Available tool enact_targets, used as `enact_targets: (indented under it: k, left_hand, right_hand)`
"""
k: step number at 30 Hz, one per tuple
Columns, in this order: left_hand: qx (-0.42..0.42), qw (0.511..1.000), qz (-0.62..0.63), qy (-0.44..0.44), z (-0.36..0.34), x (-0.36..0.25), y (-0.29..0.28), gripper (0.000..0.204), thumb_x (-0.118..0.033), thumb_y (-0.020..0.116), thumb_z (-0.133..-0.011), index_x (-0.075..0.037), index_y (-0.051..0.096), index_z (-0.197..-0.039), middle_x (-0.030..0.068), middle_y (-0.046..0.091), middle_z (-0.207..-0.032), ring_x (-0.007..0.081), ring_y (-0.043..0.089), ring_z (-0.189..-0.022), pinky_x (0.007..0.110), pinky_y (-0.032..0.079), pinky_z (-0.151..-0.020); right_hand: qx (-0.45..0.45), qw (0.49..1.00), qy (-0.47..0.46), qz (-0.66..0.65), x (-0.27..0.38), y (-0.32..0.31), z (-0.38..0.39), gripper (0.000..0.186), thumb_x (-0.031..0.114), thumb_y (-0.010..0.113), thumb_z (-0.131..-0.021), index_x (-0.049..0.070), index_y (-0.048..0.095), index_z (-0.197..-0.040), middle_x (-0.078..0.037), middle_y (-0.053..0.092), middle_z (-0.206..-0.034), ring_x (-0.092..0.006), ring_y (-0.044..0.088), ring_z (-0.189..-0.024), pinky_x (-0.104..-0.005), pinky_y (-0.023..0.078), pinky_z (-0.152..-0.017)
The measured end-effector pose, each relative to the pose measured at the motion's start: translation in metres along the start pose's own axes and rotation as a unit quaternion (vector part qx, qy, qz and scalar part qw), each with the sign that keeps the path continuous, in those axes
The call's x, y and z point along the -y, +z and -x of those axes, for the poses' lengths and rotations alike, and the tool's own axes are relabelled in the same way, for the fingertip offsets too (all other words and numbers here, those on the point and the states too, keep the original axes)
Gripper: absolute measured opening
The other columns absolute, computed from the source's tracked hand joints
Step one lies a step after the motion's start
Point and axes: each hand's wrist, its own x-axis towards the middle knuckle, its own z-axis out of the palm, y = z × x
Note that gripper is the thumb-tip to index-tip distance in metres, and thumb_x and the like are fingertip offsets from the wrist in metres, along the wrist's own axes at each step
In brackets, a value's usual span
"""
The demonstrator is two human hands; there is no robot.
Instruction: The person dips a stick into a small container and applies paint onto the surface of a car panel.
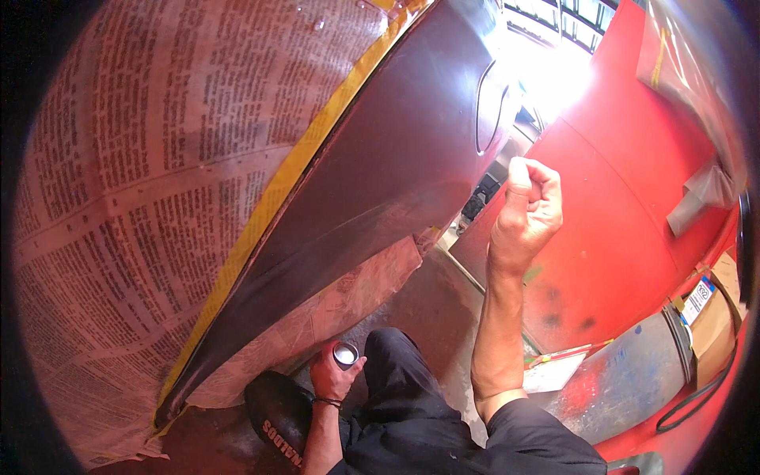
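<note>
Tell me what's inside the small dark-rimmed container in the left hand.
The container in the left hand shows something white inside; anything beneath that white surface is covered from view.

Floor (435, 297): dull grey-brown, reddish in places, middle of scene. Far end: strong white glare (550, 67), detail washed out; dark bars with bright gaps (586, 32) just beyond. Right: big red panel (625, 174), dark smudges low down, translucent sheeting (693, 87) over its far edge. Near right: paint-stained grey drum (633, 388), brown cardboard box (716, 317) beside it.
</note>
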Motion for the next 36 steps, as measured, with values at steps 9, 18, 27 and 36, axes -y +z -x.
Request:
enact_targets:
  k: [9,18,27,36]
  left_hand:
    - [0.026,0.999,0.028,-0.02,0.004,0.006,0.005,0.078,-0.052,0.102,-0.074,-0.008,0.067,-0.128,0.0185,0.077,-0.112,0.0455,0.071,-0.104,0.056,0.055,-0.093]
    - [0.017,0.999,0.025,-0.026,-0.002,0.005,0.01,0.074,-0.051,0.102,-0.073,-0.009,0.068,-0.124,0.0182,0.077,-0.109,0.0457,0.073,-0.101,0.057,0.056,-0.09]
    - [0.018,0.999,0.035,-0.024,-0.002,0.001,0.008,0.072,-0.048,0.103,-0.072,-0.01,0.068,-0.123,0.0162,0.078,-0.109,0.0449,0.073,-0.101,0.056,0.057,-0.09]
    - [0.018,0.999,0.029,-0.022,-0.004,0.001,0.01,0.075,-0.048,0.104,-0.072,-0.009,0.067,-0.124,0.0168,0.078,-0.108,0.0447,0.074,-0.1,0.056,0.057,-0.089]
  right_hand:
    - [0.031,0.999,0.036,0.021,-0.009,0.03,-0.01,0.014,0.01,0.078,-0.104,-0.003,0.074,-0.11,-0.009,0.081,-0.09,-0.0078,0.073,-0.083,-0.0243,0.058,-0.075]
    - [0.02,0.993,-0.059,0.1,-0.026,0.03,-0.018,0.012,0.013,0.081,-0.102,0.002,0.079,-0.107,-0.006,0.081,-0.089,-0.0096,0.074,-0.081,-0.0291,0.062,-0.074]
    - [0.036,0.988,-0.074,0.134,-0.026,0.029,-0.02,0.011,0.014,0.083,-0.1,0.004,0.081,-0.104,-0.006,0.081,-0.089,-0.0102,0.075,-0.079,-0.0292,0.062,-0.074]
    - [0.034,0.983,-0.083,0.159,-0.02,0.031,-0.02,0.01,0.014,0.082,-0.101,0.004,0.081,-0.103,-0.006,0.082,-0.093,-0.0114,0.076,-0.082,-0.0302,0.062,-0.074]
